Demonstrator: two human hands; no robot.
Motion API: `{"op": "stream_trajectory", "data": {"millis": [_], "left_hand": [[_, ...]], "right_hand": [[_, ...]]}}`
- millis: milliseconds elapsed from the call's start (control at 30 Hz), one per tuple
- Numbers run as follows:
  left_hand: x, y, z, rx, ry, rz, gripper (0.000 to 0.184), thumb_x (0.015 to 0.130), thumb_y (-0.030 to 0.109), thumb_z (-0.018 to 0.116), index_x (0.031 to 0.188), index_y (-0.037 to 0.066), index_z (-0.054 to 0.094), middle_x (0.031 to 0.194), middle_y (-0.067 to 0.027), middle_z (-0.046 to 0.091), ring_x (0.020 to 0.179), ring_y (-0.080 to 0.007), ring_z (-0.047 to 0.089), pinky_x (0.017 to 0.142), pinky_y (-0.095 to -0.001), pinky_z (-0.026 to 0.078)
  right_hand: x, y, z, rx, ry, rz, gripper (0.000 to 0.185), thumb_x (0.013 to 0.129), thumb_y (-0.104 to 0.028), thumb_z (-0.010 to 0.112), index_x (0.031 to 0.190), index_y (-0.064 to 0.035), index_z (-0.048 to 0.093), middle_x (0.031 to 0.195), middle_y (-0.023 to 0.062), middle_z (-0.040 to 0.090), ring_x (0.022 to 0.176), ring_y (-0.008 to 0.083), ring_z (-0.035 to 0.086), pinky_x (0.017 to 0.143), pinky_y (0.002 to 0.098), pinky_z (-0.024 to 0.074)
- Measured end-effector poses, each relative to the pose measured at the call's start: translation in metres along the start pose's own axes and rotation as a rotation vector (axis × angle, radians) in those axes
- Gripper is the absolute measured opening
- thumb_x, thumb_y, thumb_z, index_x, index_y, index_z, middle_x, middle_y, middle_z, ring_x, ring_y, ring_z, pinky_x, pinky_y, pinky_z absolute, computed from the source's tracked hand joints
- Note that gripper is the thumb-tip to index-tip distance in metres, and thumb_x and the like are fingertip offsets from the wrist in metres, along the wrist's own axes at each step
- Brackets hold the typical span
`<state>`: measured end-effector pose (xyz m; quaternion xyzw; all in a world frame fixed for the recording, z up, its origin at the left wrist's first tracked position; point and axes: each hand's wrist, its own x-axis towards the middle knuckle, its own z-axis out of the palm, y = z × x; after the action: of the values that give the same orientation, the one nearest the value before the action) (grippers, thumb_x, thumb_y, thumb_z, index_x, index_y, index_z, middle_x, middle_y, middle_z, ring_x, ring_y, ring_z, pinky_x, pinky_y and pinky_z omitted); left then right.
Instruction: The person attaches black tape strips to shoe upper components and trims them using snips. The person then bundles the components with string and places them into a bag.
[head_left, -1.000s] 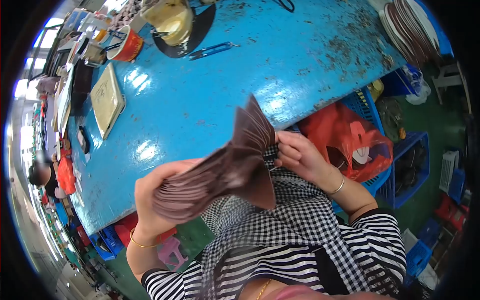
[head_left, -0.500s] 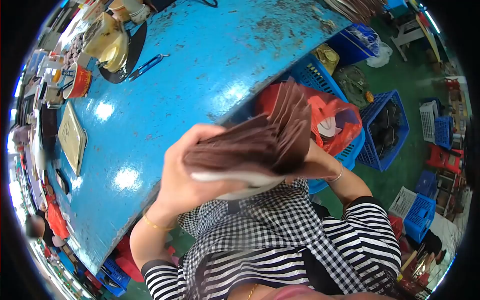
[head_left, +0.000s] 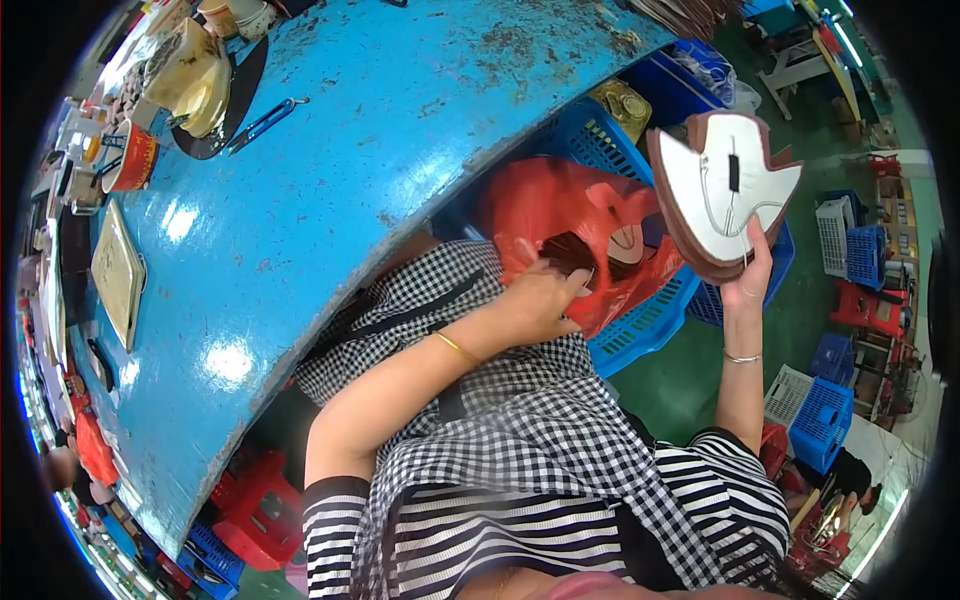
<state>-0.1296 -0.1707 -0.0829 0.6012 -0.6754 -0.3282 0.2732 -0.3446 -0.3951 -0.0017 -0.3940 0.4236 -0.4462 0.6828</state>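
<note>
My right hand point(head_left: 745, 275), raised at the right, grips a stack of brown shoe-upper pieces point(head_left: 730, 190). Its facing piece is white, with a dark slot and a thin cord loop. Lower and nearer the middle, my left hand point(head_left: 545, 305) is closed at the mouth of a red plastic bag point(head_left: 535, 200), its fingers on dark brown pieces point(head_left: 567, 252). Part of those pieces is hidden by the hand and bag. More cut pieces with a pale face point(head_left: 626, 245) show inside the bag, which sits in a blue plastic basket point(head_left: 640, 335).
A worn blue table point(head_left: 330, 190) fills the left, its edge running diagonally beside me. On it are a blue-handled cutter point(head_left: 265, 125), a red cup point(head_left: 132, 157) and a flat tray-like board point(head_left: 118, 270). A metal can point(head_left: 622, 108) and more crates point(head_left: 820, 415) stand right of it.
Both hands were around the brown stack before me. My right hand has carried it up and right, turning its white face to view; my left hand has moved to the red bag.
</note>
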Motion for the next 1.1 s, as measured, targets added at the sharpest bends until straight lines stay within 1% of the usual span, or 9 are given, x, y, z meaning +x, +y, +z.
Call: {"op": "stream_trajectory", "data": {"millis": [133, 267, 433, 533, 633, 800, 933, 967, 1100], "left_hand": [[0.0, -0.02, -0.012, -0.08, 0.001, -0.16, 0.035, 0.093, 0.029, 0.064, 0.113, 0.001, 0.06, 0.08, -0.0109, 0.067, 0.081, -0.0296, 0.067, 0.074, -0.0394, 0.052], [-0.003, -0.028, -0.085, -1.034, 0.278, -0.419, 0.027, 0.102, 0.021, 0.047, 0.116, 0.003, 0.062, 0.062, 0.0057, 0.042, 0.058, -0.0051, 0.041, 0.056, -0.0216, 0.036], [-0.001, -0.001, -0.098, -1.025, 0.126, -0.336, 0.045, 0.103, 0.015, 0.043, 0.147, 0.008, 0.042, 0.064, 0.0075, 0.037, 0.059, -0.0041, 0.034, 0.056, -0.0204, 0.032], [-0.005, 0.0, -0.092, -0.968, 0.125, -0.277, 0.045, 0.102, 0.014, 0.046, 0.148, 0.01, 0.043, 0.067, 0.007, 0.038, 0.06, -0.0036, 0.036, 0.056, -0.0199, 0.033], [-0.01, 0.003, -0.101, -0.835, 0.103, -0.365, 0.045, 0.1, 0.014, 0.05, 0.145, 0.011, 0.047, 0.078, 0.0047, 0.048, 0.07, -0.0054, 0.043, 0.065, -0.0221, 0.042], [-0.003, 0.011, -0.09, -0.729, 0.175, -0.248, 0.047, 0.099, 0.01, 0.051, 0.146, 0.008, 0.045, 0.073, 0.0066, 0.043, 0.064, -0.0033, 0.039, 0.058, -0.0202, 0.037], [-0.009, 0.021, -0.095, -0.381, 0.072, -0.242, 0.045, 0.089, 0.013, 0.062, 0.133, 0.013, 0.058, 0.084, -0.0197, 0.066, 0.067, -0.0199, 0.064, 0.067, -0.0322, 0.051], [-0.013, 0.021, -0.094, -0.383, 0.096, -0.176, 0.046, 0.09, 0.012, 0.062, 0.135, 0.015, 0.057, 0.076, -0.0147, 0.062, 0.063, -0.0136, 0.056, 0.062, -0.0292, 0.048], [-0.025, 0.012, -0.092, -0.401, 0.119, -0.145, 0.042, 0.091, 0.012, 0.065, 0.132, 0.007, 0.058, 0.088, -0.0114, 0.067, 0.078, -0.0126, 0.063, 0.07, -0.0284, 0.051]], "right_hand": [[0.004, 0.002, -0.044, -0.321, -0.161, 0.098, 0.056, 0.086, -0.014, 0.069, 0.136, 0.0025, 0.049, 0.131, 0.0118, 0.059, 0.119, 0.0223, 0.058, 0.102, 0.0356, 0.0456], [0.005, 0.003, -0.026, -0.803, -0.65, 0.073, 0.072, 0.072, -0.015, 0.081, 0.134, 0.006, 0.049, 0.125, 0.0116, 0.061, 0.115, 0.0201, 0.057, 0.101, 0.0343, 0.0432], [0.016, 0.064, 0.041, -1.425, -1.011, 0.002, 0.08, 0.066, -0.029, 0.083, 0.134, 0.0016, 0.053, 0.12, 0.0225, 0.064, 0.11, 0.0328, 0.063, 0.095, 0.0377, 0.0475], [0.04, 0.1, 0.064, -1.29, -1.01, -0.029, 0.064, 0.074, -0.023, 0.079, 0.13, -0.0006, 0.057, 0.119, 0.0144, 0.067, 0.109, 0.0242, 0.064, 0.098, 0.0353, 0.047], [0.074, 0.117, 0.074, -0.939, -1.019, 0.467, 0.057, 0.079, -0.028, 0.075, 0.127, -0.0003, 0.058, 0.115, 0.0173, 0.068, 0.107, 0.0285, 0.065, 0.093, 0.037, 0.0509], [0.066, 0.17, 0.061, -0.166, -0.294, 1.156, 0.039, 0.084, -0.023, 0.071, 0.118, -0.003, 0.065, 0.11, 0.009, 0.07, 0.102, 0.0208, 0.067, 0.091, 0.0358, 0.0517], [0.069, 0.215, 0.064, -0.093, -0.153, 0.983, 0.04, 0.086, -0.026, 0.07, 0.119, -0.0029, 0.064, 0.111, 0.0106, 0.07, 0.104, 0.0221, 0.066, 0.092, 0.036, 0.0511], [0.071, 0.22, 0.064, -0.21, -0.175, 0.884, 0.041, 0.087, -0.026, 0.069, 0.119, -0.0029, 0.064, 0.111, 0.011, 0.07, 0.105, 0.0224, 0.066, 0.093, 0.036, 0.0509], [0.072, 0.211, 0.059, -1.359, -0.572, 0.053, 0.042, 0.088, -0.029, 0.068, 0.121, -0.0028, 0.063, 0.112, 0.0126, 0.07, 0.106, 0.0237, 0.066, 0.094, 0.0361, 0.0503]]}}
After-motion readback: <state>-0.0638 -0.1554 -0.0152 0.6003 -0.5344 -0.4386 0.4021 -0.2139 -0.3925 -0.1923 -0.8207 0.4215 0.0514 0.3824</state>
